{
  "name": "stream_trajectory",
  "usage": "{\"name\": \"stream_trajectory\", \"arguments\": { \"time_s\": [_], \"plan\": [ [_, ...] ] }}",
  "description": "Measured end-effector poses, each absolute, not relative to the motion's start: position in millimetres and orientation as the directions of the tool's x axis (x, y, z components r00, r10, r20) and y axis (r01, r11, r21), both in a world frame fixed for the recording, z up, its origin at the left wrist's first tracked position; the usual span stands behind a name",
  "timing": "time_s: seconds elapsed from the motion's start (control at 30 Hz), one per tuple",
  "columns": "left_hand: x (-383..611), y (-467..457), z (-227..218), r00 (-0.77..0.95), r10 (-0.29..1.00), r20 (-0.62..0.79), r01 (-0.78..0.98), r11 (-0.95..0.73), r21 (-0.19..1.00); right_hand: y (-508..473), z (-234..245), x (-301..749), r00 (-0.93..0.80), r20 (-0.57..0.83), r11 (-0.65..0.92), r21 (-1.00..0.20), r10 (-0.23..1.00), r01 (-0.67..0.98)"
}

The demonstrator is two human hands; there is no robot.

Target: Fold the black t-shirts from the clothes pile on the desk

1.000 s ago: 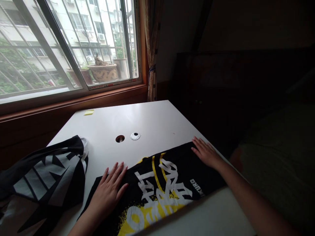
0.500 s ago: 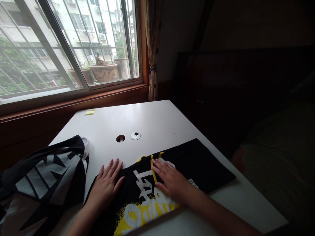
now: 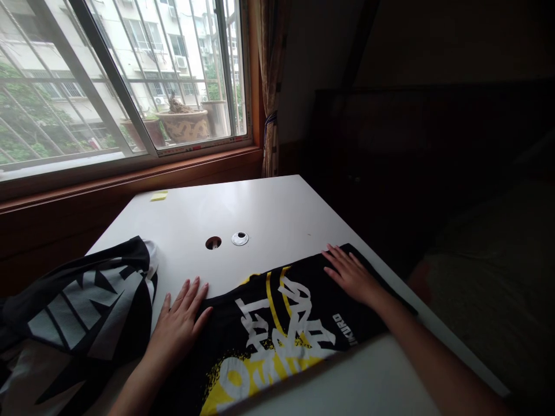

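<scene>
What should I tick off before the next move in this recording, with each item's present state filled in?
1. Left hand open, at the left part of the yellow-printed garment: ok.
2. Right hand open, over that garment's plain black right part: ok.
3. Garment spread without bunching: ok on the visible upper side.
4. Layers underneath smooth: cannot tell, hidden from this view.
5. Gray-and-black garment kept apart: ok where visible; white table shows between it and the left forearm.
6. Round hole covered: not ok, it is open, with a round silver piece beside it.
</scene>
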State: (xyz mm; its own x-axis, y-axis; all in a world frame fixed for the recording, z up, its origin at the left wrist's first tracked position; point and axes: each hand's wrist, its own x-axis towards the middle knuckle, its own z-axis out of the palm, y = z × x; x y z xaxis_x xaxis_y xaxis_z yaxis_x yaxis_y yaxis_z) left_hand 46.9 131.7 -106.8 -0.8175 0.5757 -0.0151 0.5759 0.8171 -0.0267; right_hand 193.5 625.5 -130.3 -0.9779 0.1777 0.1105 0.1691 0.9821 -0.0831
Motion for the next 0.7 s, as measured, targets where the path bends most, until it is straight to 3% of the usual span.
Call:
{"name": "stream_trajectory", "arguments": {
  "time_s": [0.2, 0.37, 0.57, 0.7],
  "plan": [
    [48.3, 128.3, -105.8, -0.871, 0.49, -0.015, 0.49, 0.869, -0.068, 645.5, -137.4, 190.5, -0.963, 0.118, 0.97, -0.062, 0.241, 0.235],
    [39.1, 121.3, -111.6, -0.856, 0.512, 0.066, 0.511, 0.859, -0.041, 645.6, -139.8, 189.1, -0.957, 0.149, 0.968, -0.06, 0.249, 0.243],
    [57.6, 134.5, -88.6, -0.653, 0.709, 0.265, 0.715, 0.693, -0.093, 646.5, -142.6, 189.5, -0.952, 0.185, 0.969, -0.075, 0.246, 0.236],
    [104.3, 166.5, -74.0, -0.444, 0.872, 0.208, 0.876, 0.471, -0.105, 646.8, -142.7, 189.9, -0.954, 0.194, 0.973, -0.067, 0.228, 0.219]
  ]
}}
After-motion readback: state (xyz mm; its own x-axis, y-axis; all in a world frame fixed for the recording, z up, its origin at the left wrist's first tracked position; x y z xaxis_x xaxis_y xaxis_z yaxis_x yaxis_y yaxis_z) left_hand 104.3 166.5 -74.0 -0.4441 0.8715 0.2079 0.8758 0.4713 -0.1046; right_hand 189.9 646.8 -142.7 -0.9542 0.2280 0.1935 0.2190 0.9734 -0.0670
